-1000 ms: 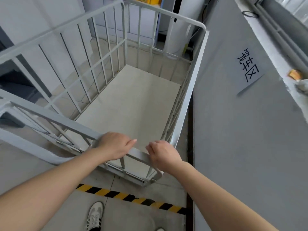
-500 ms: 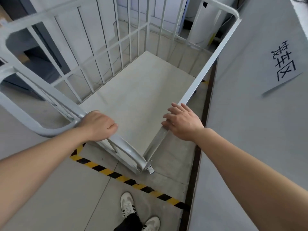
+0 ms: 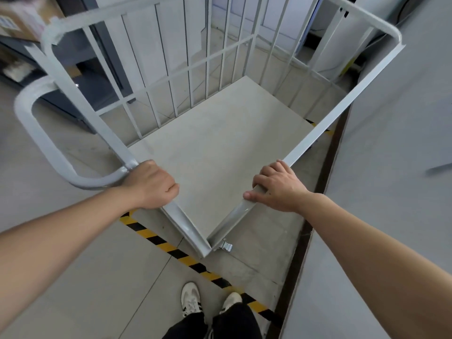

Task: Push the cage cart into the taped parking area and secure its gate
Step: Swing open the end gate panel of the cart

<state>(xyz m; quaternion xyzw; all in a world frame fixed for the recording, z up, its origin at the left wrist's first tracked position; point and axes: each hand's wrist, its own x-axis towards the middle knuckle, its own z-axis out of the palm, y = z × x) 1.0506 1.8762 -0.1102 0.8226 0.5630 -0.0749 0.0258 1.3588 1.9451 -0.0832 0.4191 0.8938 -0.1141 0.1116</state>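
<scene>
The cage cart sits past the striped floor tape, beside the wall — parking looks nearly done. Left hand and right hand each grip a top rail; next, probably the corner latch.

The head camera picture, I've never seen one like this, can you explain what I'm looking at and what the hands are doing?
The picture comes from a camera worn on a person's head, looking down past their bare arms. In front stands a white cage cart with barred sides and an empty floor. The left hand is closed around the cart's near rail, beside a looped push handle. The right hand rests over the top bar of the side panel nearest the grey wall. A small metal latch sits at the near corner. Yellow and black floor tape runs beneath, by the person's shoes.
</scene>
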